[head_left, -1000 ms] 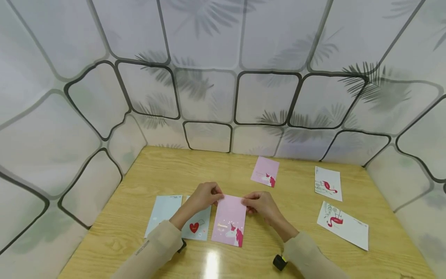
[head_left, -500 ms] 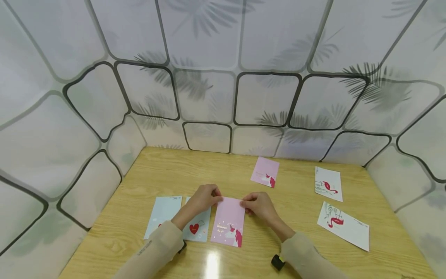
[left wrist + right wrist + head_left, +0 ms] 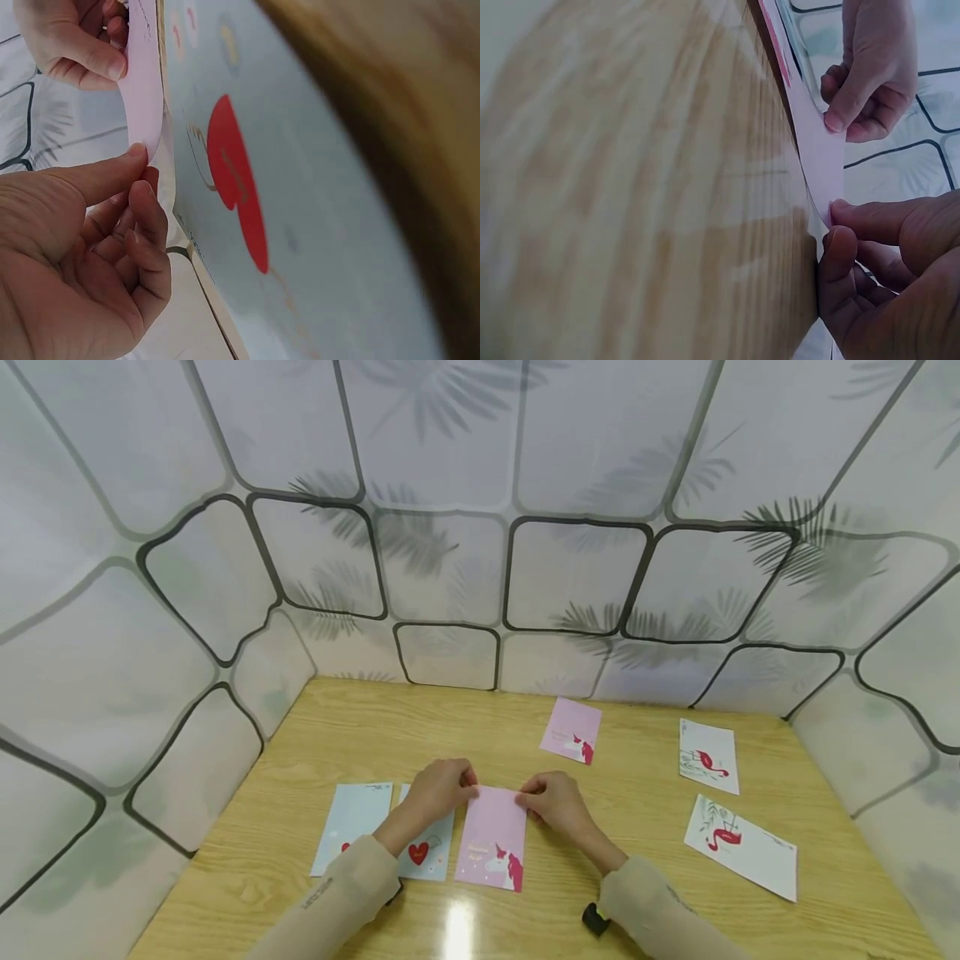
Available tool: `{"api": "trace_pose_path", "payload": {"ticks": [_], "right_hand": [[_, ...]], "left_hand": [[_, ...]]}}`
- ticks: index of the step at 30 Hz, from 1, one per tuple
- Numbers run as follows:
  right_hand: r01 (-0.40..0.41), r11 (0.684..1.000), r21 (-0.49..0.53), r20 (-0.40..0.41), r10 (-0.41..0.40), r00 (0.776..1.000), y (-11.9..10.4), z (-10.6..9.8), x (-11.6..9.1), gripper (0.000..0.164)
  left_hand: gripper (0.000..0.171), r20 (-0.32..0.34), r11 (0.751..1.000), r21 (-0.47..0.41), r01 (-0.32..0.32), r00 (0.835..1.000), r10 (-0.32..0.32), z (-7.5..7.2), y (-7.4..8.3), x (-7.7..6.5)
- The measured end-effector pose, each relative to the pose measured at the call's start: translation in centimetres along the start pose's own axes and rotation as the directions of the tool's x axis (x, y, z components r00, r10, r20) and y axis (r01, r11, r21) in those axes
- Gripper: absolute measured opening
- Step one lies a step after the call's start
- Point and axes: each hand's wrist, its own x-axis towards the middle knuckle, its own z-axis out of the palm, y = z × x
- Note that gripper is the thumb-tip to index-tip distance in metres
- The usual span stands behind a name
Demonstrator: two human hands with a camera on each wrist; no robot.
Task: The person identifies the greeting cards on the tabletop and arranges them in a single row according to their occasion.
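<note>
A pink card [image 3: 493, 835] with a white unicorn and magenta mane lies upright to me at the table's front middle. My left hand [image 3: 441, 792] pinches its far left corner between thumb and fingers. At the far right corner, my right hand [image 3: 558, 806] pinches it the same way. Both wrist views show the pink card [image 3: 142, 90] bending up at the held edge, its lower part close to the tabletop. Beside it on the left is a light blue card [image 3: 429, 852] with a red heart, partly covered by my left hand and forearm.
Another light blue card [image 3: 352, 818] lies at the far left of the row. A second pink unicorn card [image 3: 572, 731] rests near the back wall. Two white flamingo cards, one upper [image 3: 708, 756] and one lower [image 3: 741, 847], lie on the right of the wooden table [image 3: 375, 718].
Both hands have shifted slightly toward me with the pink card's far edge, over the whole second. The right hand has also drifted a little left. The other cards stay where they were.
</note>
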Motion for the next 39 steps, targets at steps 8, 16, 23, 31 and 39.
{"api": "trace_pose_path", "payload": {"ticks": [8,16,23,31,39], "right_hand": [[0.052,0.998,-0.040,0.009,-0.051,0.999,0.32,0.20,0.18,0.007],[0.101,0.990,-0.096,0.010,-0.101,0.995,0.36,0.25,0.14,0.006],[0.103,0.984,-0.143,0.005,-0.103,0.995,0.44,0.44,0.42,0.007],[0.111,0.977,-0.184,0.001,-0.113,0.994,0.21,0.64,0.58,0.009],[0.130,0.963,-0.235,-0.022,-0.139,0.990,0.02,0.89,0.54,0.010]], "left_hand": [[0.013,-0.025,0.996,0.086,-0.007,1.000,0.009,0.48,0.15,0.02],[0.013,-0.042,0.988,0.150,-0.017,0.999,0.024,0.92,0.05,0.18],[0.014,-0.071,0.981,0.186,-0.049,0.996,0.063,0.85,0.11,-0.15],[0.013,-0.076,0.980,0.193,-0.040,0.996,0.055,0.88,0.00,-0.19],[0.012,-0.068,0.979,0.201,-0.023,0.997,0.038,0.72,0.11,-0.26]]}}
